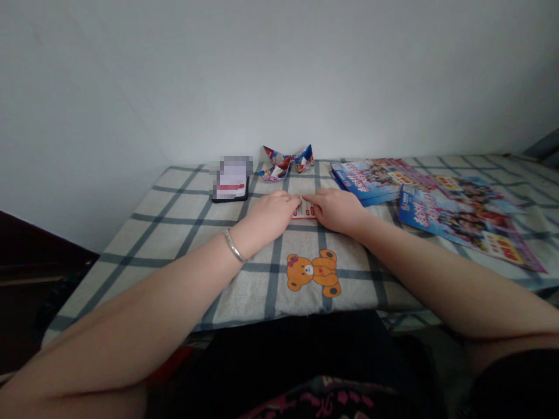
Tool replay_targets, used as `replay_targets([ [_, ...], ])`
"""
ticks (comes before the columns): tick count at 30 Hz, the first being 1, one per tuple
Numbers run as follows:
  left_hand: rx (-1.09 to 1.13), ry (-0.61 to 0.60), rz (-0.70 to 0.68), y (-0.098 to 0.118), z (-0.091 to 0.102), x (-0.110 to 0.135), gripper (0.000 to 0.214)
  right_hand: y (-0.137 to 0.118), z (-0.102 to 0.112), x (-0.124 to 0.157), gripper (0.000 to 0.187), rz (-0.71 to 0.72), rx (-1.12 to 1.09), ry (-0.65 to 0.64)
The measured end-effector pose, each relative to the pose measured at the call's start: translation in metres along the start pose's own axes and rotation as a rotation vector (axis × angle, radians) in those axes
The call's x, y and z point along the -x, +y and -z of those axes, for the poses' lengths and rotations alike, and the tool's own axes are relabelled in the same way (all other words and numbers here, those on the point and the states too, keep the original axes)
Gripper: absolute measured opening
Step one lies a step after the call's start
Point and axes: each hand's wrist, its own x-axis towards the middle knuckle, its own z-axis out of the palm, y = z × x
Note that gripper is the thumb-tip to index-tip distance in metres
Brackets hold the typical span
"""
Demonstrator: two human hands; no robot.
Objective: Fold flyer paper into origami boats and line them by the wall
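A small folded paper (pixel 303 214) with white and red print lies on the checked tablecloth, mostly covered by my fingers. My left hand (pixel 276 214) is closed on its left end, with a silver bangle round the wrist. From the other side my right hand (pixel 340 209) is curled onto the right end, the index finger pointing in along the top edge. The two hands' fingertips nearly meet over the paper. Just behind them stand folded paper shapes (pixel 286 164) with pointed corners, made from colourful printed sheets.
Left of the folded shapes lies a phone (pixel 231 180), its screen partly blurred. Several printed flyers (pixel 463 224) are spread at the right, some in a stack (pixel 371 179). An orange bear print (pixel 312 272) marks the tablecloth (pixel 244 291) near the front edge. A white wall (pixel 279 75) borders the table behind.
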Motion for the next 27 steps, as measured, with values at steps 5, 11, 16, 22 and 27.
replay_targets([
  [5, -0.013, -0.005, 0.068, 0.0035, 0.0036, 0.0022, 0.034, -0.0004, 0.0016, 0.0009, 0.045, -0.026, 0.010, 0.004],
  [11, -0.043, -0.004, 0.076, 0.0046, 0.0024, 0.0035, 0.029, -0.0031, 0.0025, 0.0009, 0.045, -0.088, 0.037, -0.015],
  [16, -0.090, 0.022, 0.024, 0.0042, 0.0000, 0.0035, 0.026, -0.0043, 0.0043, 0.0015, 0.044, -0.127, 0.068, -0.021],
  [22, -0.125, 0.029, 0.038, 0.0062, 0.0009, 0.0049, 0.026, -0.0047, 0.0065, 0.0018, 0.042, -0.213, 0.063, -0.061],
  [27, -0.135, -0.003, 0.072, 0.0081, 0.0041, 0.0062, 0.028, -0.0062, 0.0080, 0.0022, 0.040, -0.269, 0.069, -0.064],
])
